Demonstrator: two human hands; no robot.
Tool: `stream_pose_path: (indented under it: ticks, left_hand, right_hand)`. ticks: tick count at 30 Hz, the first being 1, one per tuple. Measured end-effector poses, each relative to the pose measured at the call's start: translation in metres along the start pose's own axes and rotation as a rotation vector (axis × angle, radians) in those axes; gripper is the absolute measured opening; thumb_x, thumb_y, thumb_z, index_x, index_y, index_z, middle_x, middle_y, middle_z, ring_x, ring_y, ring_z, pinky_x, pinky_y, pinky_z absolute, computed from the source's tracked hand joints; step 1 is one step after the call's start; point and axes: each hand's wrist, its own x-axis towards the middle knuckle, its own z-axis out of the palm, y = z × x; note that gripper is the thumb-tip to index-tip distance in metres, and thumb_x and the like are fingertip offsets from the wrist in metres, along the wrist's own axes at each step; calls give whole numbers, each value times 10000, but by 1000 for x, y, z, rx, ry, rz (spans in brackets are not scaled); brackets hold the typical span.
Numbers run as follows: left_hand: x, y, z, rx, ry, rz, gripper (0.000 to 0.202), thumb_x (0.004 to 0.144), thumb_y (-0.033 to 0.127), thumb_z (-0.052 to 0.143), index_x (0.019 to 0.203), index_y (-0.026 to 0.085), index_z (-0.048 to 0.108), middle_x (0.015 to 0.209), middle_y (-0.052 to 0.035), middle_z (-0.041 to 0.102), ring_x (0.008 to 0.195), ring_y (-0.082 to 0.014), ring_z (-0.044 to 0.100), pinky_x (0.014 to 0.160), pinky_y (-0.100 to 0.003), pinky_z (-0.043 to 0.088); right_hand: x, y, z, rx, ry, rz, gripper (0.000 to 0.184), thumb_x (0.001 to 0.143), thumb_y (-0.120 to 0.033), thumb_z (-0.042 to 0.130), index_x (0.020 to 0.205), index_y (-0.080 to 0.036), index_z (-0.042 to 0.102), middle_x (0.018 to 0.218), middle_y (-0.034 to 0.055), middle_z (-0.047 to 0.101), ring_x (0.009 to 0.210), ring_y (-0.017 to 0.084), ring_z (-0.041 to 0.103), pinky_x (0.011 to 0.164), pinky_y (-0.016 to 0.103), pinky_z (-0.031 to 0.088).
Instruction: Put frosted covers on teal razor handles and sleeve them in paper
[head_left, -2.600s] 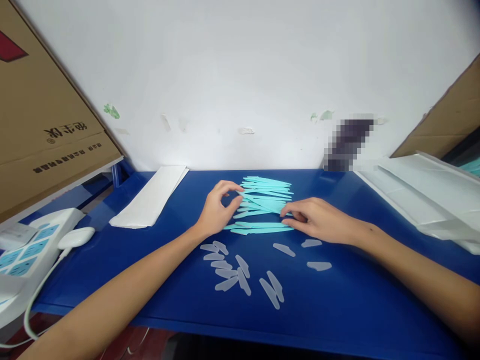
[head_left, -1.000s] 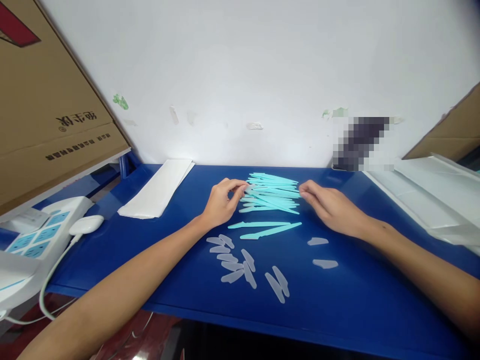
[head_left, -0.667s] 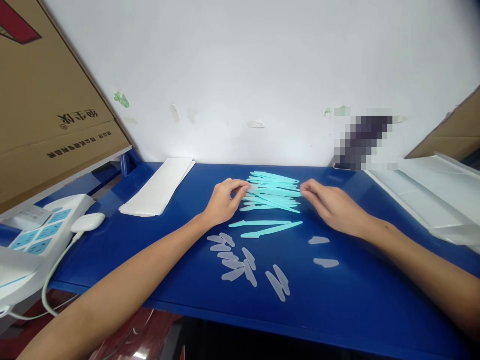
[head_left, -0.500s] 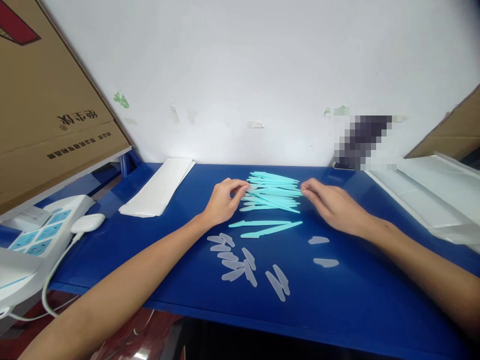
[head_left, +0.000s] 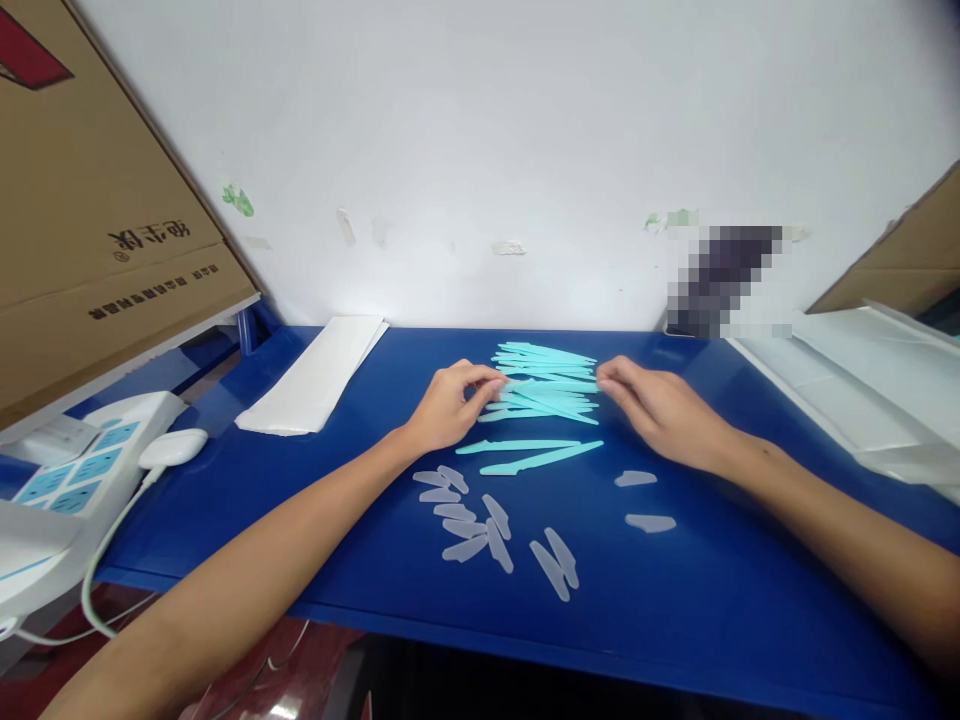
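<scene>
My right hand point(head_left: 660, 412) pinches the right end of a turquoise eyebrow razor point(head_left: 562, 385), held level above a pile of similar razors point(head_left: 544, 357). At the razor's left end, the thumb and fingertips of my left hand point(head_left: 454, 405) are closed on a small clear blade cap, mostly hidden by the fingers. Two more eyebrow razors point(head_left: 541, 458) lie apart in front of the pile. Nearer me are several loose translucent blade caps point(head_left: 459, 513), a pair of them point(head_left: 555, 565) to the right, and two others point(head_left: 649, 523) below my right hand.
A folded white paper sleeve point(head_left: 311, 375) lies at the back left of the blue table point(head_left: 360, 610). On the left are a power strip point(head_left: 90, 455) with a white plug and a large cardboard box point(head_left: 97, 180). Clear plastic sheets point(head_left: 870, 390) rest at the right.
My left fingertips have moved slightly right and down onto the razor's left end, covering the cap that showed there before. My right hand has shifted slightly left with the razor.
</scene>
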Motion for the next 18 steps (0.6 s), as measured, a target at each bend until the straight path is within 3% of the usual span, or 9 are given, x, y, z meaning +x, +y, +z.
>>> stream_pose_path:
  ticks: [3, 8, 12, 15, 18]
  left_hand:
    - [1, 2, -2, 26, -67, 52, 270, 1035, 327, 497, 995, 195, 729, 839, -40, 762, 828, -200, 628, 787, -336, 489]
    - [2, -7, -9, 221, -57, 113, 255, 1029, 321, 518, 995, 194, 736, 964, -61, 733, 874, -200, 591, 842, -361, 470]
    - [1, -12, -11, 325, -24, 130, 230, 1004, 310, 541, 1026, 192, 737, 1063, -92, 628, 945, -215, 541, 832, -362, 471]
    - [0, -4, -11, 354, -48, 240, 226, 1001, 283, 533, 1026, 173, 729, 1017, -93, 611, 913, -211, 533, 804, -355, 460]
    - [-2, 18, -8, 373, -195, 426, 255, 1009, 287, 516, 950, 159, 729, 928, -87, 632, 861, -210, 540, 787, -358, 447]
  right_hand:
    - [0, -5, 4, -14, -16, -43, 254, 1052, -401, 319, 986, -235, 500, 803, 35, 643, 660, 188, 572, 650, 321, 412]
    - [-1, -5, 6, -42, 41, -103, 310, 1044, -416, 381, 1064, -219, 620, 1018, 91, 677, 824, 208, 632, 716, 337, 458]
    - [-3, -7, 7, 10, -92, -163, 352, 1034, -432, 418, 1073, -210, 688, 975, 89, 666, 815, 202, 625, 704, 340, 465]
    - [-4, -13, 9, 6, -188, -182, 373, 1031, -431, 424, 1076, -204, 716, 985, 87, 668, 803, 195, 628, 710, 347, 464]
    - [-3, -16, 10, 17, -235, -161, 359, 1008, -468, 472, 1084, -219, 719, 977, 74, 671, 764, 190, 630, 687, 343, 458]
